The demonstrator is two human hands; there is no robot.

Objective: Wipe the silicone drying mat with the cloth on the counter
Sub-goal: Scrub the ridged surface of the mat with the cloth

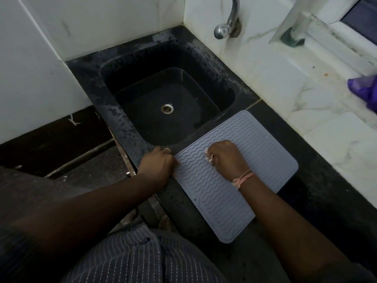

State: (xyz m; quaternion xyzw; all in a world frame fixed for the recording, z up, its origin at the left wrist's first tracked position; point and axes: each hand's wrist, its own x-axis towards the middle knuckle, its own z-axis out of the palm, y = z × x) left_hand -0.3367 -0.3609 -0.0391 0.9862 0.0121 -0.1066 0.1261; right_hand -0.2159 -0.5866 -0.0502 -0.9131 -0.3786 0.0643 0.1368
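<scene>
Your right hand [225, 155] is balled round the cloth [209, 157] on the mat [220, 193]; your left hand [158, 163] pinches the mat's edge.

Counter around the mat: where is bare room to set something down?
Bare black counter lies between the mat and the white ledge. The sink basin is empty. It is crowded at the mat's sink-side edge: left hand holds it, right hand presses a cloth there.

Black stone counter [318, 193] carried a built-in black sink [163, 94]. Grey wavy-ribbed silicone drying mat [263, 144] lay flat beside the sink.
</scene>
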